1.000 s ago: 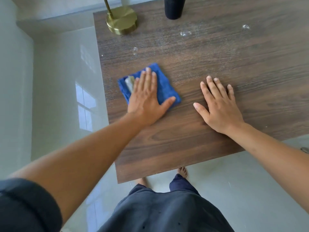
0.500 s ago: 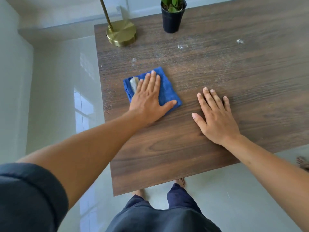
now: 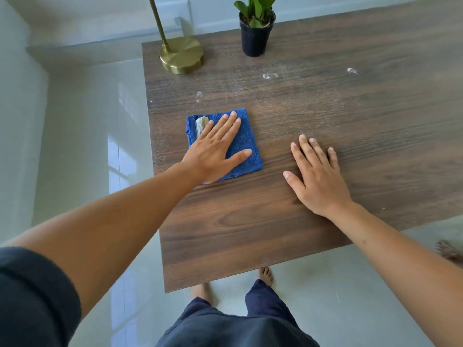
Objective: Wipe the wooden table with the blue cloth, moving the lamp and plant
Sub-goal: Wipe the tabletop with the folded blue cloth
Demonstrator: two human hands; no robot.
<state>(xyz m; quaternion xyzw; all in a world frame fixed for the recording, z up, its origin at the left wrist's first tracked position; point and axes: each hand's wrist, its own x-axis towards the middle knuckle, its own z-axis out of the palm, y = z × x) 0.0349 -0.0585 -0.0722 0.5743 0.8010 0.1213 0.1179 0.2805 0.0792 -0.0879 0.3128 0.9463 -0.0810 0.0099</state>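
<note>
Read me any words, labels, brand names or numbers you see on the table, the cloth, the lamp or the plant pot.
None can be read.
Blue cloth: a pale tag shows, too blurred to tell if it carries print.
Brass lamp base: plain.
Black plant pot: plain.
Wooden table: only white smudges.

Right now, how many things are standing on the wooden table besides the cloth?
2. The brass lamp stands at the far left corner, and the potted plant stands just right of it along the far edge. The table's right side runs out of view, so more may be hidden.
</note>
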